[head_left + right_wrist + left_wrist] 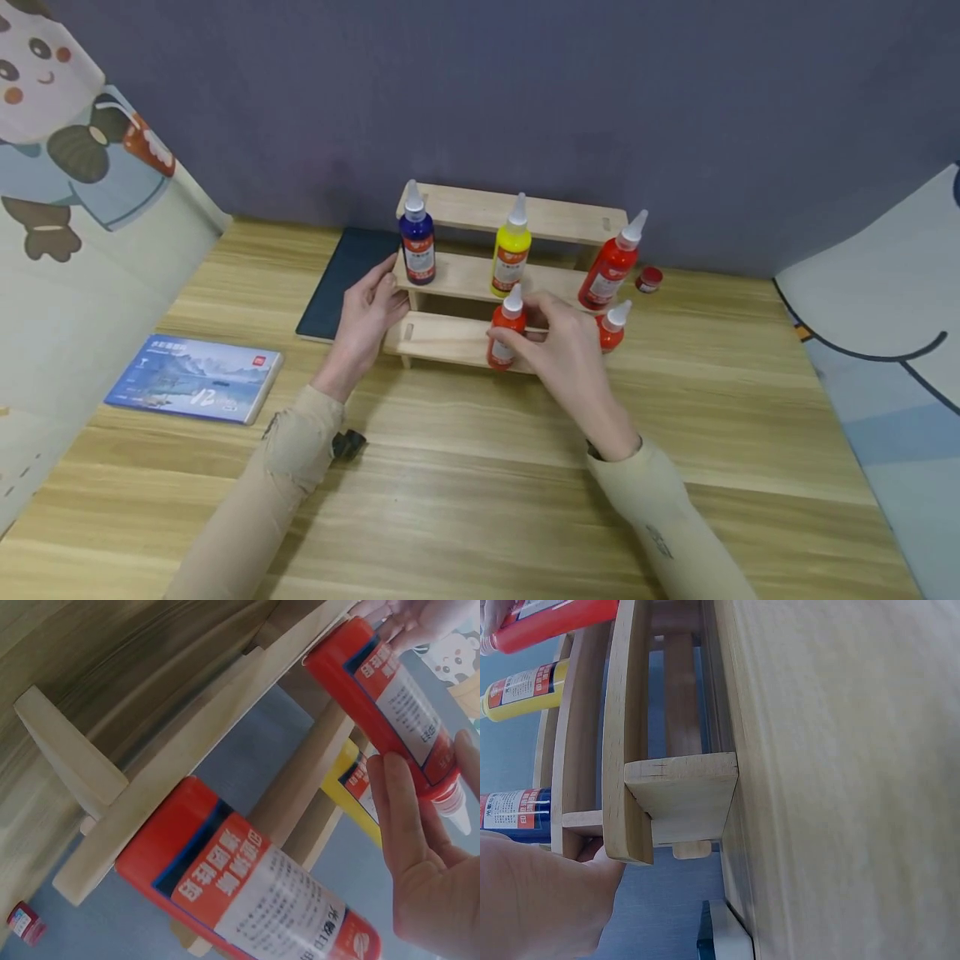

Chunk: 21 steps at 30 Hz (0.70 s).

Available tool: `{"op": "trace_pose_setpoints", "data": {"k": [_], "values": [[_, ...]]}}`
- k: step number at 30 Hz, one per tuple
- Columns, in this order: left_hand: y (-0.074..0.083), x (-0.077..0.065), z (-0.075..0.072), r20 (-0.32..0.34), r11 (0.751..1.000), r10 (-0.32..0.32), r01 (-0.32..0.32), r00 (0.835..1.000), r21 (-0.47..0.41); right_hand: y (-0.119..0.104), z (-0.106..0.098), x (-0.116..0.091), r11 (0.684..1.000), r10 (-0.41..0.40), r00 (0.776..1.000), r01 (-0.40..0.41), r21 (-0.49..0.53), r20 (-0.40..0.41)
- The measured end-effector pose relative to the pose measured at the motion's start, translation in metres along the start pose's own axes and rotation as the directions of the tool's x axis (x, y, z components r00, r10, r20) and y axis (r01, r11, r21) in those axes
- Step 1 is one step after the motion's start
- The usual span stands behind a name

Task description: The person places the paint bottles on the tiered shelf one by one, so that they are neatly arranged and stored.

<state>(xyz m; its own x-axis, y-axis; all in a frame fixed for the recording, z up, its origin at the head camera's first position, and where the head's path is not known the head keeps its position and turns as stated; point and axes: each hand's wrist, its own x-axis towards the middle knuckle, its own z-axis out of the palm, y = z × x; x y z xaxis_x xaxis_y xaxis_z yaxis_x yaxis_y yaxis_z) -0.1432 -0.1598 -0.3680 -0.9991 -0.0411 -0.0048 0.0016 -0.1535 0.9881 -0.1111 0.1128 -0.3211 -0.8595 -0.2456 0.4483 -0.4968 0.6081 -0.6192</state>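
Note:
A three-tier wooden rack (442, 337) stands near the back wall. My left hand (371, 312) grips its left end; in the left wrist view that hand (547, 900) reaches behind the rack's side. With thumb and fingers my right hand (573, 354) pinches an orange-red squeeze bottle (501, 354), upright with a white nozzle, at the bottom tier. To its right on that tier another orange-red bottle (247, 877) stands, partly hidden by the hand in the head view. The middle tier bears a blue bottle (418, 250), a yellow bottle (512, 262) and a red bottle (607, 275).
A dark flat book (345, 283) lies left of the rack. Further left is a blue flat box (198, 379) with a landscape print. A small red-lidded jar (649, 279) sits beyond the rack's right end. By the left sleeve lies a small black object (348, 444).

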Motion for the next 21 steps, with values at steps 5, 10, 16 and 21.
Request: {"op": "trace_pose_setpoints", "data": {"k": [5,10,16,21], "values": [[0.0,0.0,0.0,0.002,1.0,-0.004,0.004,1.0,-0.006,0.0,0.005,0.003,0.999,-0.02,1.0,0.019,-0.039,-0.014],[0.0,0.001,0.0,0.007,1.0,0.001,-0.001,1.0,0.0,-0.001,0.009,0.003,0.997,-0.026,1.0,0.025,-0.071,-0.015],[0.002,0.002,-0.001,0.008,1.0,0.003,-0.003,1.0,0.016,0.0,0.013,0.001,0.996,-0.039,0.999,0.037,-0.079,-0.027],[0.004,0.002,-0.004,0.003,0.999,-0.02,0.02,1.0,0.035,-0.002,0.012,-0.001,0.998,-0.036,0.999,0.035,-0.061,-0.02]]}}
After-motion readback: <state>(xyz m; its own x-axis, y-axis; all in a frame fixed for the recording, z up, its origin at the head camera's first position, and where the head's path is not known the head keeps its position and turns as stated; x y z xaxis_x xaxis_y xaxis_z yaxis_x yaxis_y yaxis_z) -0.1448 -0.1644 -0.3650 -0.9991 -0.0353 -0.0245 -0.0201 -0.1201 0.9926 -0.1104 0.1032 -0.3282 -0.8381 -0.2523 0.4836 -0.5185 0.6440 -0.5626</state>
